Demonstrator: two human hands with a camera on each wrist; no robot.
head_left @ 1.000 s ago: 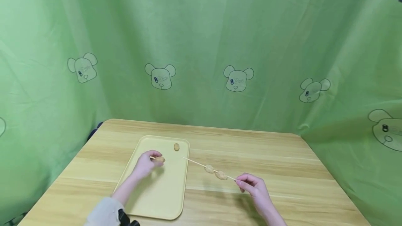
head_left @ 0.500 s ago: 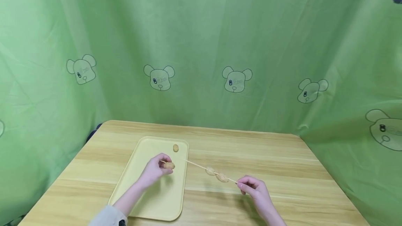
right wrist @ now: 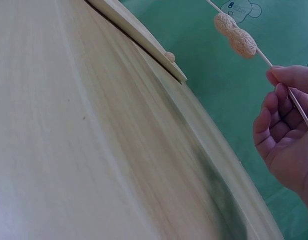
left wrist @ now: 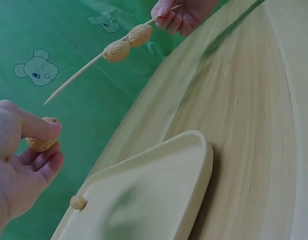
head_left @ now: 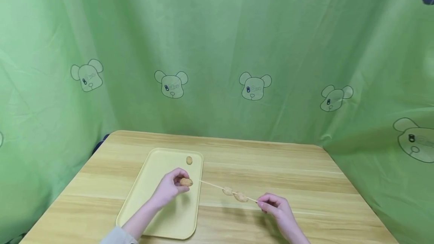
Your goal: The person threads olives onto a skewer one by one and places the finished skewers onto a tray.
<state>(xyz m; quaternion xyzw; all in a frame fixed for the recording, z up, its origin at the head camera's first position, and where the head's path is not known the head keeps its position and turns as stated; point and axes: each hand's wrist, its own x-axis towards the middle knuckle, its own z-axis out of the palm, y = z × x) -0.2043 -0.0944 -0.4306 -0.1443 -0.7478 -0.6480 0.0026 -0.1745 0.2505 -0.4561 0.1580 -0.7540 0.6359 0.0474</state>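
Green bear-print cloth (head_left: 217,48) backed the wooden table (head_left: 288,172). Our left hand (head_left: 169,187) pinched a peanut (head_left: 185,182) above the tray (head_left: 169,217); our right hand (head_left: 276,208) pinched the skewer (head_left: 211,184). Best practice, we judged: line the tip with the peanut's centre and push straight.

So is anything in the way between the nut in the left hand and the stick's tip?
Nothing visible. The nut in the left hand sits just short of the stick tip, only air between.
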